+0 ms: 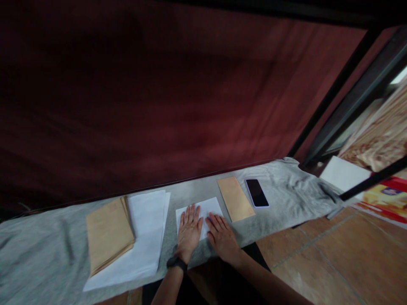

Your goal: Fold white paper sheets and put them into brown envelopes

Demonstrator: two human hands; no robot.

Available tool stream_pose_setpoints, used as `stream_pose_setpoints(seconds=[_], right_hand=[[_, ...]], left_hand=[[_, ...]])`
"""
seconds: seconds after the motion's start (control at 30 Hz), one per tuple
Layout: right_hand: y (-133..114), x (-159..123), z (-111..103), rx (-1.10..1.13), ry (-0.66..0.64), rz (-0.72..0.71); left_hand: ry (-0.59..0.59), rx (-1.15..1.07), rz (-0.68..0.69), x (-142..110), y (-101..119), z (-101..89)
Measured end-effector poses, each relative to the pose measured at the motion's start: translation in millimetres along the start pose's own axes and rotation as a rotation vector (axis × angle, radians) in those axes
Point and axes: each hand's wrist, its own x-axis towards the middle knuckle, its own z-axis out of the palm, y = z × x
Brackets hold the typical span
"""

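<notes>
A white sheet of paper (208, 206), smaller than the sheets on the left, lies flat on the grey cloth. On its left part rests my left hand (190, 228), palm down with the fingers stretched out; a dark band circles that wrist. My right hand (222, 236) lies flat on the sheet's right part, fingers extended, close beside the left. Just right of the sheet is a single brown envelope (235, 199). To the left, a stack of brown envelopes (110, 233) sits on top of larger white paper sheets (148, 228).
Beyond the brown envelope lies a phone (257, 193) with a dark screen. The grey cloth (41, 250) covers the narrow surface, with a dark red panel (190, 106) rising behind it. At right are dark frame bars, a red and yellow box (389, 195) and the tiled floor (333, 254).
</notes>
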Motion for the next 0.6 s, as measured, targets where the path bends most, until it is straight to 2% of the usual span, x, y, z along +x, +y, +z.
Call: stream_pose_setpoints(seconds=[0.13,0.37,0.6], right_hand=[[-4.4,-9.6,-6.6,-0.014,0.022,0.01],[3.4,-19.1,-10.1,-0.059,0.091,0.031],[6.3,-24.4,-13.9,-0.077,0.071,0.036]], left_hand=[[-0.007,-0.021,-0.005,0.2,0.1,-1.6],[-0.005,-0.054,-0.064,-1.8,-2.6,3.6],[0.039,-0.023,-0.123,-16.6,-13.5,1.9]])
